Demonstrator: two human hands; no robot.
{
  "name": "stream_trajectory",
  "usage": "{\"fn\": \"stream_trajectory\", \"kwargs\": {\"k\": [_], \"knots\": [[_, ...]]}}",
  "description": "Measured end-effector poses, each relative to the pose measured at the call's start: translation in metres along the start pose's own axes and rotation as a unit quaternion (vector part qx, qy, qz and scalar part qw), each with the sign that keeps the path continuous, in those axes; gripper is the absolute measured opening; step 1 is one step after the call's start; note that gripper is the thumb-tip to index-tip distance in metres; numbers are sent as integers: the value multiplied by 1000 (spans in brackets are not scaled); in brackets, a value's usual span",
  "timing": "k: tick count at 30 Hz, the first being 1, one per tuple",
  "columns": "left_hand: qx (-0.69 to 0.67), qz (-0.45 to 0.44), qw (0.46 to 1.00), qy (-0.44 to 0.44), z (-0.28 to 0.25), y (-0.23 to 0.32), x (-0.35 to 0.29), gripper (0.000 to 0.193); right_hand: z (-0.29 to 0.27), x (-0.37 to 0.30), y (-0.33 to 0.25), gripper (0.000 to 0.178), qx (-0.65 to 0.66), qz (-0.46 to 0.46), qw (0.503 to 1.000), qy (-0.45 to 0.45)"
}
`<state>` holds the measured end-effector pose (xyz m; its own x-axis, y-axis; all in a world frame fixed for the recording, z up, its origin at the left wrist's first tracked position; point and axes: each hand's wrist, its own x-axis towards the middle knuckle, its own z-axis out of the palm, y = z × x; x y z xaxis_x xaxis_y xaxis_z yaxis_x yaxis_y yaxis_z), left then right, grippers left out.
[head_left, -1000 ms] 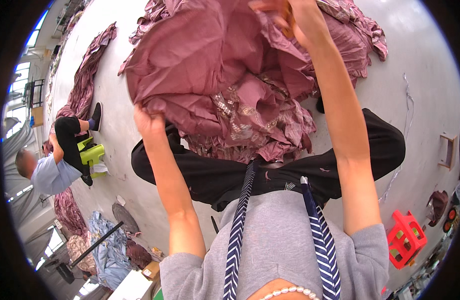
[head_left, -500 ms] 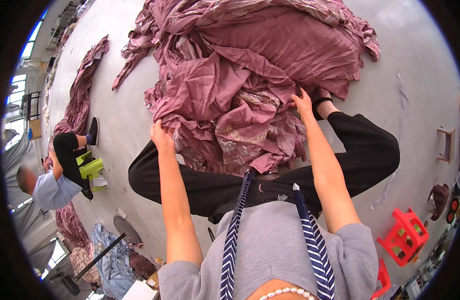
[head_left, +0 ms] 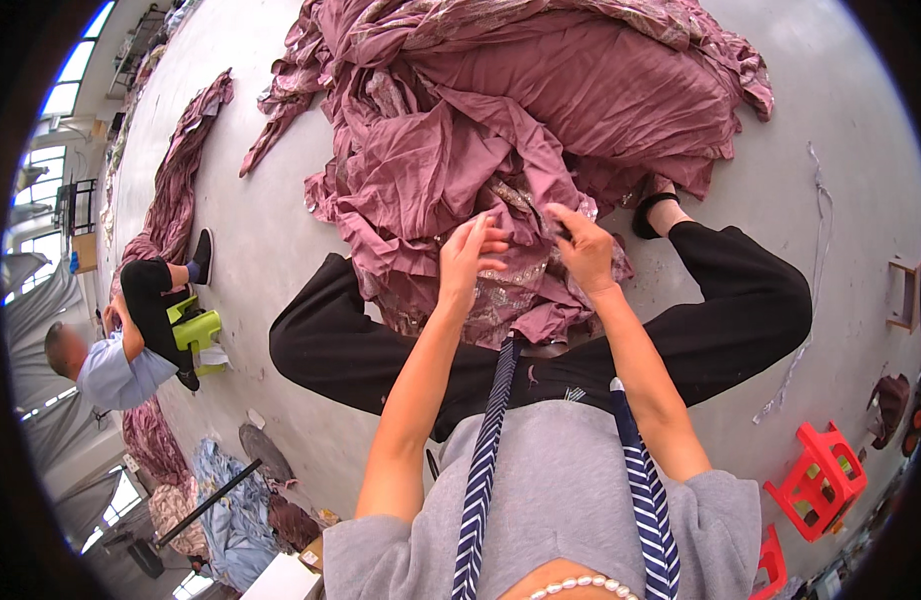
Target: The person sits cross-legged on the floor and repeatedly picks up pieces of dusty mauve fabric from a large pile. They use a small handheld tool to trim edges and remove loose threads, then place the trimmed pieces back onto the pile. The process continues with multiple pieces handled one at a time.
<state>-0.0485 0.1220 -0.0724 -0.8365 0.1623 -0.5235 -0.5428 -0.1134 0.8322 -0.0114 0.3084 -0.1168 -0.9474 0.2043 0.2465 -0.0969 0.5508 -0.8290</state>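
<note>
A large heap of dusty-pink fabric (head_left: 420, 165) with shiny sequined patches lies in front of me, its near edge between my legs. My left hand (head_left: 468, 262) is over the middle of the near folds, fingers apart, with nothing seen in it. To its right, my right hand (head_left: 586, 250) has its thumb and fingers drawn together beside a raised fold. Something small and dark shows at those fingertips, too little to make out. The two hands are apart, and the sequined part (head_left: 515, 285) of the cloth lies below and between them.
My black-trousered legs (head_left: 750, 300) spread around the heap. At left, another person (head_left: 130, 365) sits on a green stool (head_left: 198, 330) by a long strip of pink cloth (head_left: 175, 190). Blue fabric (head_left: 230, 520) lies lower left. A red stool (head_left: 820, 480) stands at right, near a pale strip (head_left: 815, 270).
My left hand has let go of the cloth's left edge and moved right to the middle. My right hand has moved slightly left and down. The cloth's left side has sunk.
</note>
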Motion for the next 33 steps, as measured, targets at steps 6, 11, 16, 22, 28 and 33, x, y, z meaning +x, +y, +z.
{"fn": "stream_trajectory", "kwargs": {"k": [6, 11, 16, 22, 28, 33], "knots": [[122, -116, 983, -74, 17, 7, 30, 47, 4, -15, -19, 35, -127, -135, 981, -65], [508, 130, 852, 12, 15, -21, 46, 48, 8, -25, -16, 28, -172, -184, 964, -84], [580, 236, 772, 109, 47, -14, 55, 48, 13, -30, -13, 25, -189, -190, 958, -100], [396, -23, 912, 101, 47, -25, 99, 42, 12, -32, -18, 25, -189, -191, 957, -105], [274, -71, 951, 122, 46, -43, 108, 39, 10, -33, -16, 26, -181, -186, 959, -111], [318, -64, 943, 79, 49, -49, 102, 41, 14, -36, -15, 24, -184, -189, 956, -126]]}}
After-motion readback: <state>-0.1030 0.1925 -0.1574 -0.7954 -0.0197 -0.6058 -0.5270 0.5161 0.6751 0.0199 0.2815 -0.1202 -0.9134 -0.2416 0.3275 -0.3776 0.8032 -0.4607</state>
